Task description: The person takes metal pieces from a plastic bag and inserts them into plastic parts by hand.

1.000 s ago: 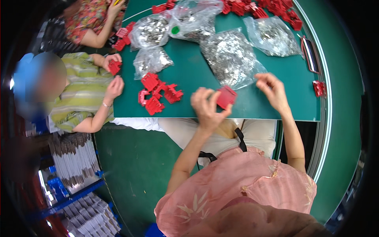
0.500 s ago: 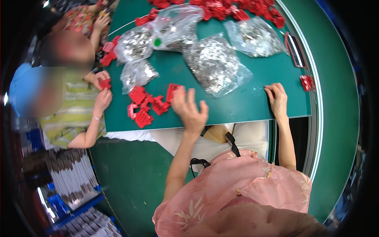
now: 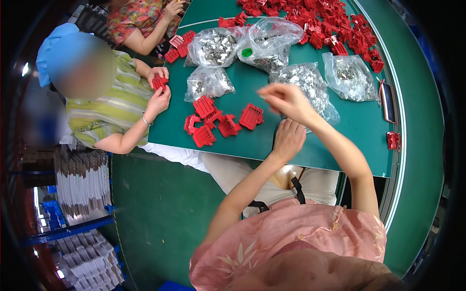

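Note:
My right hand (image 3: pixel 287 103) is raised over the green table (image 3: pixel 347 140), reaching across to the left in front of the clear bags. Its fingertips are pinched, and a tiny pale thing may show at the tips, too small to name. Just below it, near the table's front edge, my left hand (image 3: pixel 290 139) rests palm down with fingers drawn together and bent; what lies under them is hidden. A red slotted plastic part (image 3: pixel 251 116) sits left of both hands, touched by neither. Further left is a small cluster of similar red parts (image 3: pixel 213 114).
Several clear bags of small metal pieces (image 3: pixel 305 83) stand mid-table, with a big heap of red parts (image 3: pixel 335 29) behind. A phone-like dark device (image 3: pixel 387 102) and another red part (image 3: pixel 393 140) lie right. At left, a co-worker's hands (image 3: pixel 159 89) hold a red part.
My right hand has swung left from the table's right side, up over my left hand. My left hand has drawn away from the single red part and lowered its fingers. The view has shifted.

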Motion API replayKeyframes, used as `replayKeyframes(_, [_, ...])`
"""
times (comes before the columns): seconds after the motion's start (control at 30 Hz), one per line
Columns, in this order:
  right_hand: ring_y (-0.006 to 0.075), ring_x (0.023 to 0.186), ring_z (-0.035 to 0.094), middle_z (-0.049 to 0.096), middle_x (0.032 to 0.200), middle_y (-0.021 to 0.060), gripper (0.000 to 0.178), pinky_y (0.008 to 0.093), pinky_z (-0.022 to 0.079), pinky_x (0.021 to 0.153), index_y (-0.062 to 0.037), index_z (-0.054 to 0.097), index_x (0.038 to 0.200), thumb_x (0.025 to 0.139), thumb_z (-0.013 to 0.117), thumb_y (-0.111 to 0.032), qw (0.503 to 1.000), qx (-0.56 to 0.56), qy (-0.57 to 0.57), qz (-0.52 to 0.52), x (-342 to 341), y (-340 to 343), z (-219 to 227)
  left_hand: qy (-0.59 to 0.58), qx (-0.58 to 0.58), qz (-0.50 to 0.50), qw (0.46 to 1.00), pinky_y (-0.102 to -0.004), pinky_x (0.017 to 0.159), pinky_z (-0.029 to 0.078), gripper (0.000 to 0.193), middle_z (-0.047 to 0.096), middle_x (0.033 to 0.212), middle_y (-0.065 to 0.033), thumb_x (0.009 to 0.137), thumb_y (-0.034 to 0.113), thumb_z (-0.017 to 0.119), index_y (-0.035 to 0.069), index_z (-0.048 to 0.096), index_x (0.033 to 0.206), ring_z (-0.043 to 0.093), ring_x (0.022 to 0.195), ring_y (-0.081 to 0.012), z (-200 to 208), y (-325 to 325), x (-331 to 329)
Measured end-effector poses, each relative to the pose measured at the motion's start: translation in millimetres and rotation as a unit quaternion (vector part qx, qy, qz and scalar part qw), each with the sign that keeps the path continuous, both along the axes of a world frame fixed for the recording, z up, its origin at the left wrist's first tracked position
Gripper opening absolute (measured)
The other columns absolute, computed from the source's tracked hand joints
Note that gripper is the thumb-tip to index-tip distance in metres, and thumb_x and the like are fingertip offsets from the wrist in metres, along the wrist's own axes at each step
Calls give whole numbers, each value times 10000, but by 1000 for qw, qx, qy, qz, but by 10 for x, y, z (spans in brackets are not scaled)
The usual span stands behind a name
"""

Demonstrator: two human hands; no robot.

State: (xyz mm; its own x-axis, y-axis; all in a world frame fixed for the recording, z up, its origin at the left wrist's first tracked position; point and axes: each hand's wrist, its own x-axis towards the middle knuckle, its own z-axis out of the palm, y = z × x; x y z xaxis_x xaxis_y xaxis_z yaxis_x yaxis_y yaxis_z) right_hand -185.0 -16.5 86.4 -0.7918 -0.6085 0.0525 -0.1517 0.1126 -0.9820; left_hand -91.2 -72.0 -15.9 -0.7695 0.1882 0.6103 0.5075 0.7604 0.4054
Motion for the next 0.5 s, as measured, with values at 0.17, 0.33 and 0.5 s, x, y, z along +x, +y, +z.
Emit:
replayKeyframes(0.17, [255,673,684,692,790,162,228,382,536,689,12,683,1061,871,650,-107,979,9,160,-130,-873,-990,113,-8,19,-25,999,-431,881,446,275,594,1059,-126,773,75,691,11,631,1034,554,1046,-311,80,86,-19])
replayKeyframes(0.33, [352,889,647,654,939,176,167,426,525,774,-35,668,1024,861,642,-59,841,-81,482,-233,-1158,-699,356,-7,14,-17,1000,-436,910,441,246,596,1124,-136,797,86,678,3,640,1026,552,1078,-319,-6,-37,-11])
replayKeyframes(0.5, [354,964,627,654,964,162,199,458,519,810,-97,643,1060,862,651,-121,717,160,489,-469,-2458,876,-226,-8,10,-18,1000,-439,895,452,204,623,1082,-128,791,70,684,11,670,986,570,1058,-327,37,89,-48])
